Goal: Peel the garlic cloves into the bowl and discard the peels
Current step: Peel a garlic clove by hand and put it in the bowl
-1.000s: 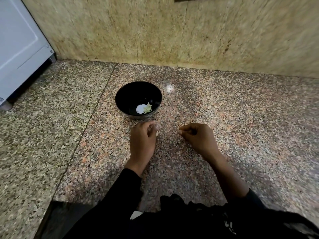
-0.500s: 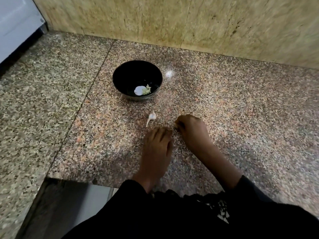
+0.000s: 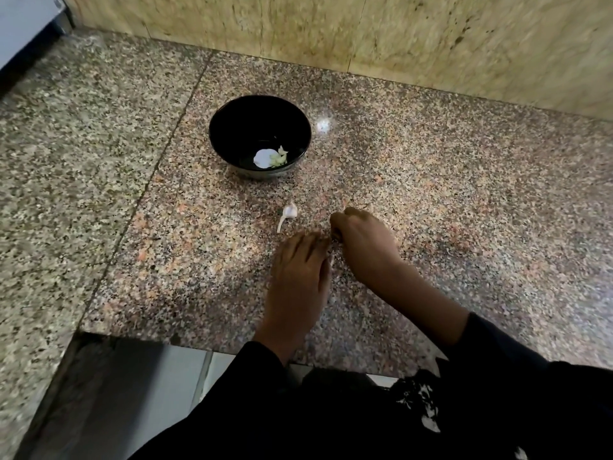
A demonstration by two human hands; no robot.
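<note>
A black bowl (image 3: 232,114) stands on the granite counter with a white scrap and pale green garlic bits (image 3: 270,158) inside. One unpeeled garlic clove (image 3: 289,212) with a thin tail lies on the counter in front of the bowl, touched by neither hand. My left hand (image 3: 298,273) lies palm down on the counter just below the clove, its fingers fairly straight. My right hand (image 3: 365,240) is beside it with curled fingers, tips down at the counter; whatever is under them is hidden. A small pale sliver (image 3: 331,260) shows between the hands.
A beige stone wall (image 3: 398,38) rises behind the counter. A white appliance (image 3: 26,18) stands at the far left corner. The counter's front edge (image 3: 166,341) runs just below my wrists, with floor tiles beneath it.
My left hand has left the clove, which now lies bare on the counter, and has drawn back next to my right hand. The view has tilted down.
</note>
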